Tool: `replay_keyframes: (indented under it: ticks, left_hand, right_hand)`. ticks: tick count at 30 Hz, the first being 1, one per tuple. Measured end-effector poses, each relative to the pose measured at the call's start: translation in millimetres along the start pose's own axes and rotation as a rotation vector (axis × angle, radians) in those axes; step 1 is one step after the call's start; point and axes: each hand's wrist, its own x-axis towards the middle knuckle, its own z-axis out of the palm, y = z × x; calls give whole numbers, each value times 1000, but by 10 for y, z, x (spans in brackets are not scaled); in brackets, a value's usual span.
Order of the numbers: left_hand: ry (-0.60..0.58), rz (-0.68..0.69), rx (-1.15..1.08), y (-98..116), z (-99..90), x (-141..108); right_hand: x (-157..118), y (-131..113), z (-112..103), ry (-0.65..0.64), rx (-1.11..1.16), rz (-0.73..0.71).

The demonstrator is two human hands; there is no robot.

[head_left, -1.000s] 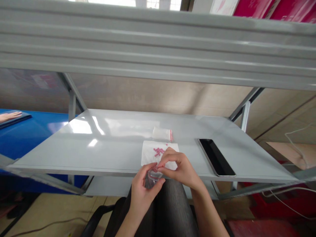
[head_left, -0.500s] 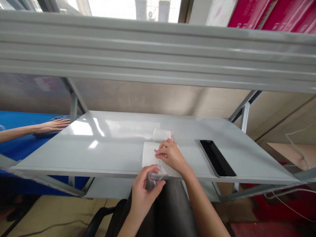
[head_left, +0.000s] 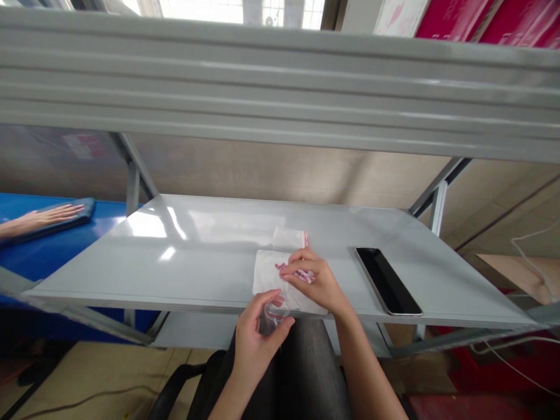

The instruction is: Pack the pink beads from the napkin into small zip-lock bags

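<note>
My left hand [head_left: 258, 338] curls at the table's front edge around a small clear plastic bag [head_left: 275, 318], whose mouth with a reddish line faces up between thumb and fingers. On a white tissue-like sheet [head_left: 265, 274] lie several small pink beads [head_left: 280, 266], and more pink and white pieces [head_left: 305, 275] lie beneath my right hand [head_left: 315, 277]. The thumb and index finger of that hand are pinched together just above the sheet, beside the beads; whatever is between them is too small to make out. Behind the sheet lies a second clear bag [head_left: 289, 237] with a red strip.
To the right on the grey table [head_left: 219, 245] lies a black phone [head_left: 387, 280]. A thick grey shelf beam [head_left: 280, 87] crosses above, with pink boxes [head_left: 516, 23] on top. At left, another person's hand [head_left: 56, 214] rests on dark folded cloth [head_left: 85, 211] over a blue surface.
My right hand has shifted slightly right on the sheet, uncovering more pink beads. My left hand keeps its hold on the bag. The other person's hand has moved left.
</note>
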Motion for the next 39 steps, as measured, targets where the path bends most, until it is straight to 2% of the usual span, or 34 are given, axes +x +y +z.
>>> replay_keyframes:
  ticks: [4,9,14,17,20,24,27,29,34,39]
  left_hand:
    - [-5,-22,-17,-14,13,8]
    - [1,-43,-13,-9,20,25]
    - [-1,-41,-14,25,39,38]
    - [39,-75,27,46,53,39]
    - [42,-119,44,107,23,13]
    - [-44,-215,-162,261,-106,-54]
    - [-21,-313,-307,366,-204,-67]
    - [15,-347,-326,412,-242,-51]
    - [13,-295,-218,449,-275,-17]
    - [-82,-228,-46,436,-308,1]
  right_hand:
    - [-100,-249,-102,-84,167,-21]
    - [-152,-345,-122,-197,220,28]
    - [-292,-420,-13,-167,184,145]
    - [-375,-498,56,-107,172,215]
    - [-422,-564,31,-72,202,272]
    - [-457,-616,-101,-87,268,269]
    - [-482,-639,-156,-69,212,285]
    - [-498,-651,-156,-47,176,297]
    - [-518,-681,-128,9,209,343]
    - [-535,-701,-135,59,264,351]
